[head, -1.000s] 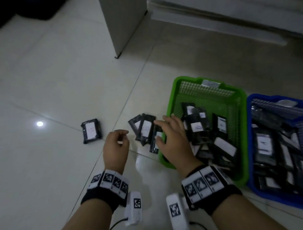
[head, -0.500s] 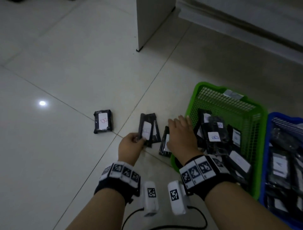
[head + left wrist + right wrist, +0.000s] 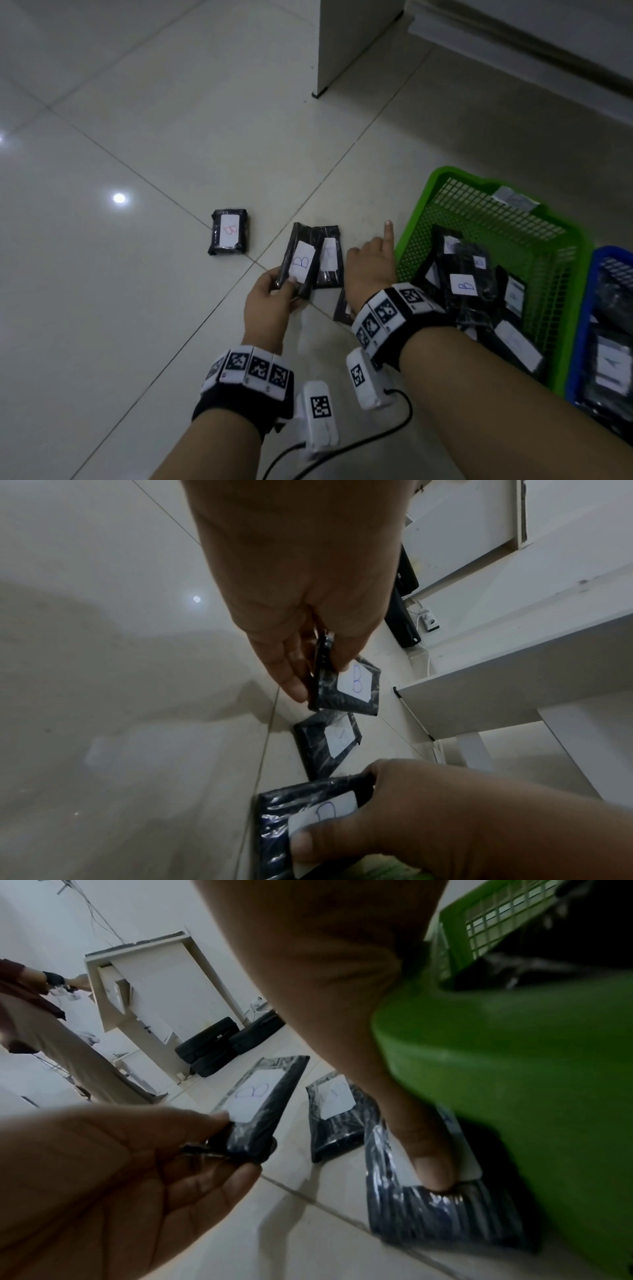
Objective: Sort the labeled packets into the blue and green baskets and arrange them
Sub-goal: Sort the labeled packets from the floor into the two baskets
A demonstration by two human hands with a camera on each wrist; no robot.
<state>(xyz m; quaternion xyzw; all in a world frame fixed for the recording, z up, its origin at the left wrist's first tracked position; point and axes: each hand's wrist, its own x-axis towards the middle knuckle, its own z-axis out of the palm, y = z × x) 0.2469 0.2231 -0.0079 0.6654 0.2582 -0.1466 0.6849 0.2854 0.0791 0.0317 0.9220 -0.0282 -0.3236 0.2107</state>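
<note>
The packets are flat black rectangles wrapped in shiny, crinkled plastic film, each with a white paper label bearing a handwritten letter. The left hand [image 3: 270, 305] pinches one packet [image 3: 298, 262] by its lower end, thumb on the label and fingers beneath, so it tilts up off the glossy pale tile floor [image 3: 137, 102]; its label reads B in blue. Just beside it a second packet [image 3: 329, 260] lies flat on the floor. A third packet [image 3: 428, 1199] lies against the outer wall of the green basket [image 3: 445, 192]; the right hand [image 3: 368, 270] grips it, thumb pressing on its white label, with the index finger pointing straight out along the basket's side. A fourth packet [image 3: 228, 231], marked with a red B, sits apart to the left on the floor. The green basket is rigid plastic with mesh walls and holds a jumble of black packets, one showing a blue B. The blue basket [image 3: 603, 260] touches its right side, also filled with packets.
</note>
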